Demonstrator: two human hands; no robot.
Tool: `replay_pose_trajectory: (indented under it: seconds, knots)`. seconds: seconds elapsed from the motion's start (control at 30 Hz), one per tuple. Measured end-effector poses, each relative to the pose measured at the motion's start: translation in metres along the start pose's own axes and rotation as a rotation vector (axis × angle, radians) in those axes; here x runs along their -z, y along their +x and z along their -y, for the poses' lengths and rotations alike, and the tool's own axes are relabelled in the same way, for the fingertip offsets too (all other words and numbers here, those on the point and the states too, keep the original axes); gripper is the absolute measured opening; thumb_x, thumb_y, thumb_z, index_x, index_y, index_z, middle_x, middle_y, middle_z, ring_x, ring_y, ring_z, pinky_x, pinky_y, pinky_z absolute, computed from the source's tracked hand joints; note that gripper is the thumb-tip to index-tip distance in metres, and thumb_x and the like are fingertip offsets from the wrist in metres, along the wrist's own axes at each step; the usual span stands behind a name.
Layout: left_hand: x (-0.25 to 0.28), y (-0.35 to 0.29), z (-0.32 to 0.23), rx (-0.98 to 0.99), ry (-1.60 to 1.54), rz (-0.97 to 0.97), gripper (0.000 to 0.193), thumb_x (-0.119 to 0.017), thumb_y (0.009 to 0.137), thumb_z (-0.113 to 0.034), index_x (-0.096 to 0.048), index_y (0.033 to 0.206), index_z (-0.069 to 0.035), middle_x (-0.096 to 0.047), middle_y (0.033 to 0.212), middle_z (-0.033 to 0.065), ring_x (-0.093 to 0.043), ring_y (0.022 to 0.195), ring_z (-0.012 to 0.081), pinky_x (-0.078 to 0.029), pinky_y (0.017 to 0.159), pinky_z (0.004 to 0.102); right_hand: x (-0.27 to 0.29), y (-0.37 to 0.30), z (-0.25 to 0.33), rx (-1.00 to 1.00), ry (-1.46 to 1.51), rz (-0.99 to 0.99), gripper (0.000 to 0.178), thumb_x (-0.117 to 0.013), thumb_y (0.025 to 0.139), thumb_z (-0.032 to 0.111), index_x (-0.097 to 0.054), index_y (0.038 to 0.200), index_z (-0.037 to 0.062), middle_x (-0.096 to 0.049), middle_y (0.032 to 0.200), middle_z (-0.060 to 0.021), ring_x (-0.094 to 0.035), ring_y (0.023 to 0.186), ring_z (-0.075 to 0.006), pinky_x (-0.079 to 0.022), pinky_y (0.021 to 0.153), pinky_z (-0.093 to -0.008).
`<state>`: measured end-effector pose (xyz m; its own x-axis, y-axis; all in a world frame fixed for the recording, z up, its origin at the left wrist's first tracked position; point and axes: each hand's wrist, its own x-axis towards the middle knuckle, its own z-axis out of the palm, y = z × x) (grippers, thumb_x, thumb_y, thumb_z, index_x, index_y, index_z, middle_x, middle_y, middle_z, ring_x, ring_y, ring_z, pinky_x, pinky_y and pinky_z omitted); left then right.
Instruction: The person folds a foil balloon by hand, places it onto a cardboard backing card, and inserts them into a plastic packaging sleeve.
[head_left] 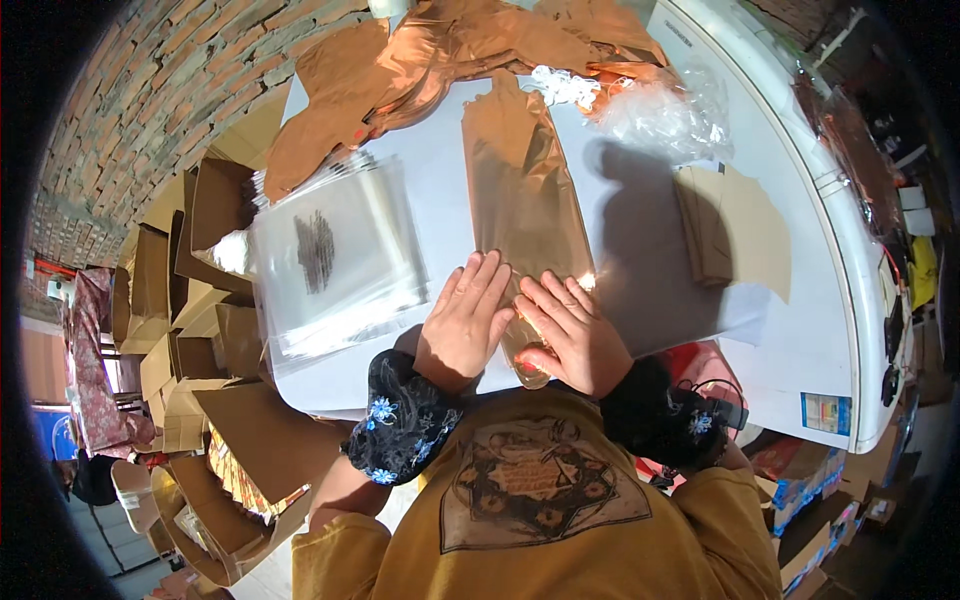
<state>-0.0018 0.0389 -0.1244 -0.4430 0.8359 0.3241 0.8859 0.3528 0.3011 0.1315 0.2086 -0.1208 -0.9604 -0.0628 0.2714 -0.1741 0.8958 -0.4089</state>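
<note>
A long, shiny copper-coloured foil piece [525,190] lies on the white tabletop [440,140], its near end folded into a narrow, rounded tip close to my body. My left hand [462,325] rests flat along its left edge, fingers stretched out side by side. Across from it, my right hand [580,338] lies palm down on the right edge with fingers apart. Neither hand grips anything. Left of the foil is a stack of clear plastic bags [375,260]; dark print shows on the top one.
More crumpled copper foil [420,80] is heaped at the far side, beside white ties [565,87] and a clear plastic bag [670,120]. Folded tan card [705,225] lies at right, near a long white appliance [830,370]. Open cardboard boxes [215,320] crowd the left.
</note>
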Motion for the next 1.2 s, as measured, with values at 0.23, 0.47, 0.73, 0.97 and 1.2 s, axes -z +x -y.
replay_pose_trajectory:
  seconds: [0.23, 0.47, 0.73, 0.97, 1.2]
  knots:
    - [-0.001, 0.001, -0.001, 0.017, -0.013, 0.019, 0.057, -0.064, 0.094, -0.024, -0.047, 0.145, -0.005, -0.043, 0.153, 0.0132, -0.038, 0.144, 0.0284, -0.034, 0.117, 0.0429, 0.011, 0.006, -0.011, -0.003, 0.098, 0.089, 0.068, -0.072, 0.086, 0.032, -0.048, 0.142, -0.0004, -0.043, 0.151, -0.0188, -0.036, 0.143, -0.0384, -0.026, 0.118, -0.0505]
    - [0.000, 0.002, -0.001, 0.039, -0.067, 0.037, 0.057, -0.064, 0.094, -0.022, -0.048, 0.145, -0.005, -0.043, 0.153, 0.0152, -0.040, 0.142, 0.0329, -0.036, 0.115, 0.0462, 0.022, 0.064, -0.056, 0.054, -0.120, -0.135, 0.072, -0.070, 0.088, 0.034, -0.044, 0.143, -0.0047, -0.040, 0.153, -0.0215, -0.036, 0.141, -0.0426, -0.029, 0.116, -0.0517]
    - [0.001, 0.001, 0.000, 0.038, -0.055, 0.058, 0.060, -0.065, 0.093, -0.022, -0.045, 0.147, -0.006, -0.042, 0.154, 0.0144, -0.039, 0.143, 0.0314, -0.035, 0.116, 0.0455, 0.009, 0.084, -0.091, -0.088, -0.178, -0.132, 0.076, -0.071, 0.089, 0.038, -0.041, 0.142, -0.0069, -0.041, 0.149, -0.0263, -0.038, 0.137, -0.0479, -0.031, 0.114, -0.0548]
    - [0.000, 0.002, 0.002, 0.054, -0.066, 0.080, 0.061, -0.066, 0.093, -0.021, -0.045, 0.148, -0.006, -0.041, 0.155, 0.0136, -0.038, 0.144, 0.0307, -0.035, 0.116, 0.0451, 0.013, 0.092, -0.096, -0.093, -0.150, -0.170, 0.075, -0.071, 0.089, 0.039, -0.042, 0.142, -0.0061, -0.041, 0.149, -0.0261, -0.036, 0.139, -0.0490, -0.030, 0.115, -0.0547]
    - [0.000, 0.002, 0.001, 0.050, -0.059, 0.075, 0.062, -0.067, 0.092, -0.021, -0.045, 0.148, -0.006, -0.040, 0.156, 0.0133, -0.037, 0.145, 0.0303, -0.034, 0.116, 0.0448, 0.010, 0.085, -0.114, -0.126, -0.107, -0.141, 0.071, -0.067, 0.092, 0.039, -0.042, 0.143, -0.0033, -0.037, 0.153, -0.0233, -0.033, 0.140, -0.0496, -0.029, 0.116, -0.0547]
